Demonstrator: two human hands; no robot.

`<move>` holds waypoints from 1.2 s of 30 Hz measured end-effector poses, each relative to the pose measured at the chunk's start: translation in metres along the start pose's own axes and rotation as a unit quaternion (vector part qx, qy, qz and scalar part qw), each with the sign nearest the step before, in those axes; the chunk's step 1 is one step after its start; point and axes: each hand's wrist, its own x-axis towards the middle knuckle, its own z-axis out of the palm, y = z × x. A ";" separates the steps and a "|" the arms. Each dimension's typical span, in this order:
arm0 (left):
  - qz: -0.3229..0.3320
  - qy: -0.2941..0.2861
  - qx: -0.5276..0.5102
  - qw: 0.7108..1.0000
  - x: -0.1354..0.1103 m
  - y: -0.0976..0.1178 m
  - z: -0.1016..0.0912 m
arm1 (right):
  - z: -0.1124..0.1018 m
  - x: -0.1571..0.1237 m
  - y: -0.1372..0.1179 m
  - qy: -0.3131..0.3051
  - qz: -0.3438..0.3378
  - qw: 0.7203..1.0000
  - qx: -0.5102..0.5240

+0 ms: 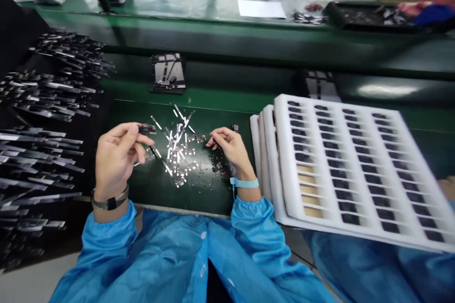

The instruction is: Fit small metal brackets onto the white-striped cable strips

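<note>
My left hand [117, 158] pinches a small dark electronic part [147, 129] with a brownish end between thumb and index finger, raised over the left side of the green work surface [149, 194]. My right hand [229, 149] is at the right of a pile of thin silvery strips [179, 147], its thumb and fingertips drawn together. Whatever those fingertips may hold is too small to make out. Close below this hand lies a scatter of tiny dark parts [217, 166]. A blue wrist strap [245, 182] circles my right wrist.
Stacked white foam trays [359, 170] with rows of black parts stand at the right. Black holders on the left carry bundles of strips [42, 151]. A small dark tray [168, 73] lies behind the pile. Another person's hand [447, 188] shows at the right edge.
</note>
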 end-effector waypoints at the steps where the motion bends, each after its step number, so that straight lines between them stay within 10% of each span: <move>1: 0.014 -0.004 -0.009 1.000 -0.001 0.004 0.004 | 0.000 0.000 0.000 0.001 -0.002 1.000 0.004; 13: 0.081 0.051 0.050 0.994 0.023 -0.039 0.048 | 0.003 -0.001 -0.003 0.020 -0.029 0.999 -0.002; 23: 0.084 -0.013 0.136 0.987 0.039 -0.056 0.033 | 0.007 0.000 -0.008 0.030 -0.061 0.996 -0.056; 36: -0.063 -0.150 -0.085 0.983 0.048 -0.051 0.036 | 0.007 0.007 -0.005 0.046 -0.068 0.993 -0.080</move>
